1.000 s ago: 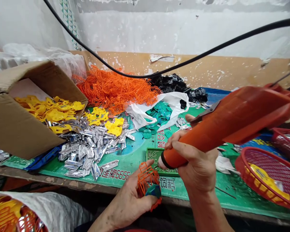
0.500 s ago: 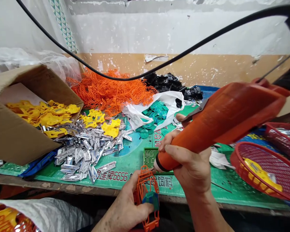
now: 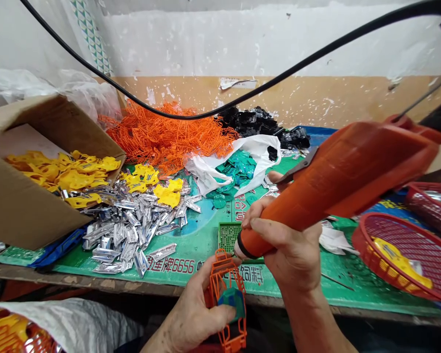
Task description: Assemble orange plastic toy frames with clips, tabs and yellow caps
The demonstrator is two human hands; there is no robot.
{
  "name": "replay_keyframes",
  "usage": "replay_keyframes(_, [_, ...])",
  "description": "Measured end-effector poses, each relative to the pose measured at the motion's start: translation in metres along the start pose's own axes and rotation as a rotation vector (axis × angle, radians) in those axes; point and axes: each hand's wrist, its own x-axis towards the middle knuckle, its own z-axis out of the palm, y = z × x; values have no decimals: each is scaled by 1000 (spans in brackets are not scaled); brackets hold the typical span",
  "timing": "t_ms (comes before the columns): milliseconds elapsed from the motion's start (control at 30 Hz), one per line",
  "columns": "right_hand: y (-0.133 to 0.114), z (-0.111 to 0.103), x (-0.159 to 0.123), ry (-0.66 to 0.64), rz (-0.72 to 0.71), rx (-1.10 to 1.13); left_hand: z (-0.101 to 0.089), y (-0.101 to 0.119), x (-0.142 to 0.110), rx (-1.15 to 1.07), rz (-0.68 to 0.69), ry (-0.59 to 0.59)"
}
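Observation:
My left hand is closed on an orange plastic frame, with the thumb pressing on a green plastic piece set inside it. My right hand wraps round an orange electric screwdriver, which slants down to the left. The fingers lie near its grey lever. Its white nose is close beside the upper end of the frame; whether the tip touches is too small to tell. Behind the nose sits a green perforated tray, partly hidden by the tool and hand.
Left are a cardboard box of yellow parts and a pile of silvery pieces. Orange frames, black parts and a white bag lie behind. Right stands a red basket. A black cable hangs across.
My left hand has turned the orange frame more upright and brought its upper end to the screwdriver's nose. The screwdriver has shifted slightly left and down in view.

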Motion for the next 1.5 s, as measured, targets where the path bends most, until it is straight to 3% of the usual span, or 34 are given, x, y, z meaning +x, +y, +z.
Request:
replay_keyframes(367, [-1, 2, 0, 19, -17, -16, 1, 0, 3, -69, 4, -21])
replay_keyframes(633, [-7, 2, 1, 63, -61, 40, -6, -12, 2, -258, -13, 4])
replay_keyframes(900, [-9, 7, -1, 77, -12, 46, -6, -15, 5, -337, -15, -33])
replay_keyframes(1500, [-1, 2, -2, 79, -35, -12, -4, -20, 5, -356, 43, -16])
